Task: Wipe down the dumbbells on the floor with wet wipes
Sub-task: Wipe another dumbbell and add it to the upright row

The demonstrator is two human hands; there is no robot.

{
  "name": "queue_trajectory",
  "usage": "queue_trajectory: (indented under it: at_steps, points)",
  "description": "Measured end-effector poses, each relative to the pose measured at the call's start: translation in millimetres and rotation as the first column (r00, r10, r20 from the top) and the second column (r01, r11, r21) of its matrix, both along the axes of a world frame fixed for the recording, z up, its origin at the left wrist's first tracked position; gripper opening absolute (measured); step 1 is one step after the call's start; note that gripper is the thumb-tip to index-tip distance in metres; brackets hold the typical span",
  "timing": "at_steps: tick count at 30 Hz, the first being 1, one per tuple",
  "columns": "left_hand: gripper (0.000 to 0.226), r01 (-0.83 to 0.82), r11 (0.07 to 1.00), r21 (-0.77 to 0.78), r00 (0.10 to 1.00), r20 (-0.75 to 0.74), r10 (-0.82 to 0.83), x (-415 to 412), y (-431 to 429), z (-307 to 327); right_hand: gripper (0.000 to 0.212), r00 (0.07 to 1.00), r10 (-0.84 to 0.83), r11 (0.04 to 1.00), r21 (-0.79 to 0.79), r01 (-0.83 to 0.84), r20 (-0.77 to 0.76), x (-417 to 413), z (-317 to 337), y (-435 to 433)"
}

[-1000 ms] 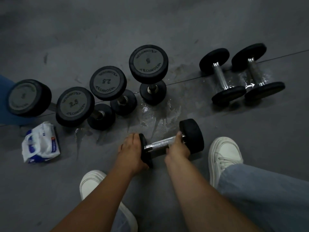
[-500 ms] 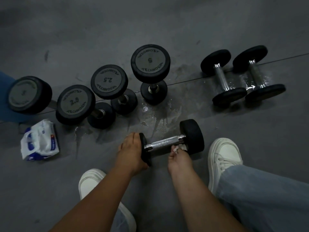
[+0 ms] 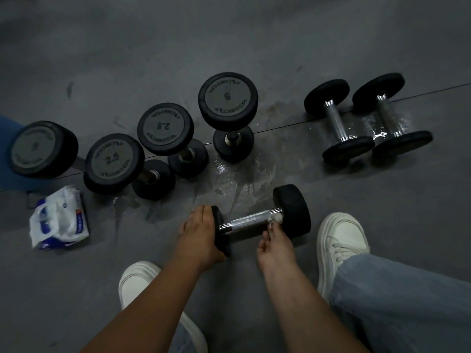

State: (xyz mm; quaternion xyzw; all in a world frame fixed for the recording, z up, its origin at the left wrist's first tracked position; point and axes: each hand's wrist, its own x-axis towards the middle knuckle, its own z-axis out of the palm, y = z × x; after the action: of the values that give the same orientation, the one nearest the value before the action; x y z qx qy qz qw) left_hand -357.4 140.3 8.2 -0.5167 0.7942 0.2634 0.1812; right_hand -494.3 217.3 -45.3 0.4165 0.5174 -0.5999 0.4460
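1 dumbbell (image 3: 257,221) in work: left hand (image 3: 201,233) grips its head, right hand (image 3: 274,248) pinches wet wipe (image 3: 277,218) on the handle (image 3: 243,223); 2 lying dumbbells (image 3: 337,123) probably done, 4 upright dumbbells (image 3: 227,101) likely left.

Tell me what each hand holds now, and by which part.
The left hand grips the dumbbell by its left head. The right hand pinches a wipe against the right end of the handle.

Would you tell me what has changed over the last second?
The right hand slid off the top of the handle toward the person, baring the wipe it holds at the handle's right end. The left hand still grips the dumbbell by its left head; nothing else moved.
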Motion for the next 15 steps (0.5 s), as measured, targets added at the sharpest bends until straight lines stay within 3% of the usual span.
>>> queue_trajectory:
  at_steps: [8, 13, 15]
  points:
    - [0.120, -0.006, 1.000, 0.005, 1.000, 0.003, 0.006, 0, -1, -1, 0.056, 0.999, -0.047, 0.996, -0.072, 0.047, 0.009, 4, -3, -8]
    - [0.120, -0.004, 1.000, -0.003, 1.000, 0.007, 0.004, 0, 0, -1, 0.031, 1.000, 0.013, 1.000, -0.005, -0.013, 0.027, -4, 4, -46]
    - [0.118, 0.002, 1.000, -0.012, 1.000, 0.008, -0.002, 0, -1, -2, 0.041, 0.995, 0.097, 0.993, 0.069, -0.095, -0.024, -7, 8, -53]
